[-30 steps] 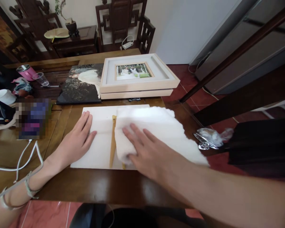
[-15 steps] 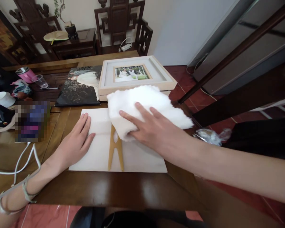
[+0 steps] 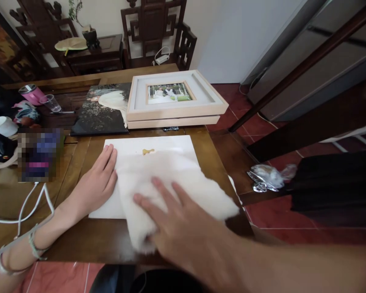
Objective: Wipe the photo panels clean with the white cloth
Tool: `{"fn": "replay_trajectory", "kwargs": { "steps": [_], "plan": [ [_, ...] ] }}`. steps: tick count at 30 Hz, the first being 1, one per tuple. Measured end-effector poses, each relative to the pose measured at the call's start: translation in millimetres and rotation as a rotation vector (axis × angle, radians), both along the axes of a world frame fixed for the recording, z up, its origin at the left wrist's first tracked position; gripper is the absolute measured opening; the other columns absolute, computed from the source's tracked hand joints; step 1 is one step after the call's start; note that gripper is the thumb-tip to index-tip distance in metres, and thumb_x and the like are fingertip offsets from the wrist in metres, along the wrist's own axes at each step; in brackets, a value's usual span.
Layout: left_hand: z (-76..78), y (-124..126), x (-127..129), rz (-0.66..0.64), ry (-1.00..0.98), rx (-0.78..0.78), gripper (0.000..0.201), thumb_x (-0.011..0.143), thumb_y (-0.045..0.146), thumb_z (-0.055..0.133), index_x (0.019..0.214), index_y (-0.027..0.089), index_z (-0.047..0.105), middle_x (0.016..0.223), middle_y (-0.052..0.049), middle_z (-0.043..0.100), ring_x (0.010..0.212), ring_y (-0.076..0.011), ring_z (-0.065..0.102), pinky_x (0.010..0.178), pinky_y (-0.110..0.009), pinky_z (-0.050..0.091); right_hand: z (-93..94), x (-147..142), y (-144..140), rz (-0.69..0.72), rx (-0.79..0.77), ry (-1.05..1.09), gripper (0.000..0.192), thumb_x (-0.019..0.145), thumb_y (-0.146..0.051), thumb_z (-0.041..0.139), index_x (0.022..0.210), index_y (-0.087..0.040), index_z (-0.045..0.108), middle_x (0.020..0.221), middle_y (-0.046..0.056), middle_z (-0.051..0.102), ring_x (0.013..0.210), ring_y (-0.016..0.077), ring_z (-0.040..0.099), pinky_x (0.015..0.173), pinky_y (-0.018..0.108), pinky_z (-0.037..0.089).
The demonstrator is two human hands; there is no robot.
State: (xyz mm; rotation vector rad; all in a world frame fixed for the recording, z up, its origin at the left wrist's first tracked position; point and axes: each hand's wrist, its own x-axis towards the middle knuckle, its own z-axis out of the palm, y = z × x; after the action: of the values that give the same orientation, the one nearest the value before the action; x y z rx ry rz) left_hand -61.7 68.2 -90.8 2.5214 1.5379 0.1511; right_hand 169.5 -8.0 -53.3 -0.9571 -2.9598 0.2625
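A white flat panel [image 3: 158,145] lies face down on the wooden table [image 3: 88,240], a yellow wooden stand piece [image 3: 148,151] on it mostly covered. My left hand [image 3: 99,181] lies flat on the panel's left edge, fingers spread. My right hand [image 3: 173,221] presses a fluffy white cloth [image 3: 201,189] flat onto the near part of the panel, close to the table's front edge. The cloth hangs a little over that edge.
Two stacked pale wooden picture frames [image 3: 173,108] sit behind the panel, a dark photo print [image 3: 102,110] to their left. A pink tumbler [image 3: 32,93], clear cup [image 3: 52,102], white cable [image 3: 33,205] and clutter lie at left. Crumpled plastic [image 3: 270,177] lies on the red floor.
My right hand has dragged the cloth from the panel's far side, near the frames, down toward me, covering most of the yellow stand. My left hand has stayed put.
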Motion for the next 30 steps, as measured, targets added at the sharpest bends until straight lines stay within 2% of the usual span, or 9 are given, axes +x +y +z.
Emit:
{"fn": "replay_trajectory", "kwargs": {
  "steps": [4,8,11,14,17,20,23,26,30],
  "plan": [
    [2.1,-2,1,0.010,-0.005,0.021,0.060,0.100,0.038,0.024,0.151,0.007,0.023,0.161,-0.017,0.018,0.150,-0.0282,0.014,0.121,-0.050,0.021,14.7,-7,54,-0.115,0.063,-0.246,0.033,0.089,-0.010,0.057,0.117,-0.021,0.070,0.154,0.016,0.035,0.134,0.0523,0.032,0.097,0.070,0.042],
    [2.6,-3,1,0.017,-0.019,0.020,0.060,0.099,0.037,0.025,0.151,0.007,0.025,0.161,-0.016,0.018,0.149,-0.0291,0.015,0.121,-0.049,0.022,18.9,-20,75,-0.146,0.108,-0.283,0.033,0.092,-0.007,0.050,0.118,-0.015,0.069,0.151,0.022,0.038,0.138,0.0459,0.031,0.101,0.066,0.040],
    [2.8,-3,0,0.021,-0.033,0.010,0.059,0.099,0.037,0.026,0.152,0.010,0.024,0.161,-0.016,0.019,0.149,-0.0298,0.016,0.120,-0.052,0.023,12.9,-29,57,-0.103,0.152,-0.235,0.027,0.093,-0.011,0.052,0.111,-0.012,0.072,0.146,0.027,0.042,0.136,0.0449,0.036,0.100,0.067,0.040],
    [3.2,-2,-1,0.009,-0.038,0.011,0.059,0.099,0.035,0.025,0.152,0.009,0.023,0.161,-0.017,0.018,0.149,-0.0299,0.015,0.120,-0.052,0.023,7.9,-33,21,0.039,0.163,-0.163,0.025,0.092,-0.020,0.054,0.102,-0.012,0.075,0.136,0.029,0.051,0.128,0.0487,0.046,0.091,0.069,0.046],
    [3.5,-2,-2,-0.002,-0.023,0.003,0.059,0.098,0.033,0.026,0.152,0.009,0.022,0.162,-0.016,0.017,0.149,-0.0286,0.014,0.120,-0.050,0.025,7.9,-34,-11,0.161,0.156,-0.079,0.033,0.094,-0.026,0.048,0.096,-0.010,0.077,0.126,0.028,0.059,0.117,0.0473,0.056,0.083,0.065,0.053],
    [3.5,-2,-3,-0.005,0.000,-0.003,0.059,0.098,0.033,0.024,0.151,0.007,0.021,0.162,-0.017,0.016,0.150,-0.0276,0.012,0.119,-0.048,0.026,9.3,-35,-16,0.188,0.175,-0.028,0.032,0.094,-0.026,0.048,0.096,-0.012,0.077,0.122,0.027,0.063,0.113,0.0449,0.060,0.082,0.062,0.055],
    [4.0,-3,-2,-0.007,0.010,0.012,0.060,0.099,0.033,0.021,0.150,0.002,0.024,0.161,-0.019,0.017,0.150,-0.0270,0.012,0.121,-0.047,0.022,9.8,-35,10,0.112,0.222,-0.078,0.024,0.091,-0.022,0.056,0.101,-0.015,0.076,0.126,0.027,0.061,0.118,0.0448,0.057,0.086,0.061,0.052],
    [6.2,-4,-1,0.013,-0.014,-0.009,0.060,0.098,0.036,0.023,0.149,0.004,0.027,0.161,-0.018,0.018,0.149,-0.0277,0.013,0.121,-0.046,0.022,10.1,-35,48,-0.004,0.278,-0.177,0.026,0.089,-0.013,0.057,0.110,-0.014,0.072,0.133,0.027,0.056,0.126,0.0410,0.052,0.089,0.054,0.052],
    [9.3,-2,-3,0.095,-0.193,-0.059,0.062,0.098,0.044,0.027,0.150,0.010,0.029,0.160,-0.013,0.024,0.148,-0.0262,0.022,0.120,-0.048,0.021,9.2,-40,79,-0.073,0.292,-0.228,0.030,0.091,-0.006,0.052,0.115,-0.009,0.069,0.136,0.030,0.052,0.128,0.0408,0.049,0.092,0.055,0.050]
  ]
}}
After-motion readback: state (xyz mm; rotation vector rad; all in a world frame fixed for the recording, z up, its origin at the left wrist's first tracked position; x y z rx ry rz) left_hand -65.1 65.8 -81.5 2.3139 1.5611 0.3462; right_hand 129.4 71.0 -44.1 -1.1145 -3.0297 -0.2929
